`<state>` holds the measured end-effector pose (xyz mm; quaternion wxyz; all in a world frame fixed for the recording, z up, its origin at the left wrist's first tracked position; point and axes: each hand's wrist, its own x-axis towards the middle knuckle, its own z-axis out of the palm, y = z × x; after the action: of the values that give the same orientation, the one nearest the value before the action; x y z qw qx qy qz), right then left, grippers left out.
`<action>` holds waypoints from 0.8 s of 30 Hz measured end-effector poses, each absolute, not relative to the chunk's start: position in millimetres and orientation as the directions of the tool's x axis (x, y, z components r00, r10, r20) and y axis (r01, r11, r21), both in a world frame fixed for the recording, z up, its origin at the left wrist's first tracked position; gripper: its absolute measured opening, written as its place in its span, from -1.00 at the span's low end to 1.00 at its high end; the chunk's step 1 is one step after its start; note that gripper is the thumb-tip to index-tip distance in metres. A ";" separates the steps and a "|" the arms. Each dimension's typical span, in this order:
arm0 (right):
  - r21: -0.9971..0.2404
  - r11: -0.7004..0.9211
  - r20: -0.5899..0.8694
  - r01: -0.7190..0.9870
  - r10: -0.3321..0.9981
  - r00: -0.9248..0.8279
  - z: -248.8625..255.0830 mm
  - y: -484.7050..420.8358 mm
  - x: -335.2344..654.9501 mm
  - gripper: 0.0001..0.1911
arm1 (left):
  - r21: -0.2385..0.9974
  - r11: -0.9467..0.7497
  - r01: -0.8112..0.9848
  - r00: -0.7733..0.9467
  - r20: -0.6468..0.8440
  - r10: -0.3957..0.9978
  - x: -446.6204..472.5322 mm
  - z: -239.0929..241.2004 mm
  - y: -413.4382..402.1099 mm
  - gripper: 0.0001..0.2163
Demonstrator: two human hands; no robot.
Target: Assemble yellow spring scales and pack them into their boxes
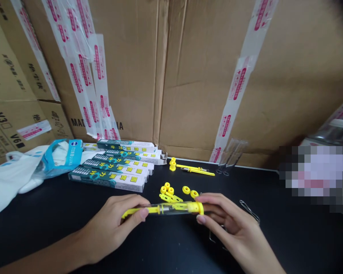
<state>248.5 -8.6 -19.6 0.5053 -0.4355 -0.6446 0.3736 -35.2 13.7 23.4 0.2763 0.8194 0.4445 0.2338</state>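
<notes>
A clear-tubed spring scale (175,207) with yellow ends lies level between my two hands. My left hand (114,224) pinches its yellow rod at the left end, thumb in front. On the right, the fingers of my right hand (231,220) grip the yellow end cap. A metal spring shows through the tube. Just behind it lie small yellow knobs (170,190), flat yellow slotted strips (166,197) and two yellow rings (186,190). Bent wire hooks (249,211) rest by my right hand, some partly hidden under it.
Several printed narrow boxes (111,179) lie at the back left, beside a blue-and-clear packet (63,154) and white plastic bag (5,179). Yellow rods with springs (200,172) and clear tubes (233,152) lie farther back. A taped cardboard wall (188,95) borders the black table.
</notes>
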 end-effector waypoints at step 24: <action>-0.930 0.267 0.229 0.252 0.959 -0.168 -12.5 -13.1 245.8 -0.78 | 0.856 -0.258 0.448 0.444 0.037 0.895 -34.0 27.3 8.1 -0.67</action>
<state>245.8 -13.1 -12.5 0.4505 -0.4614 -0.6561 0.3920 -34.0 8.1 27.3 0.4093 0.7446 0.4511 0.2731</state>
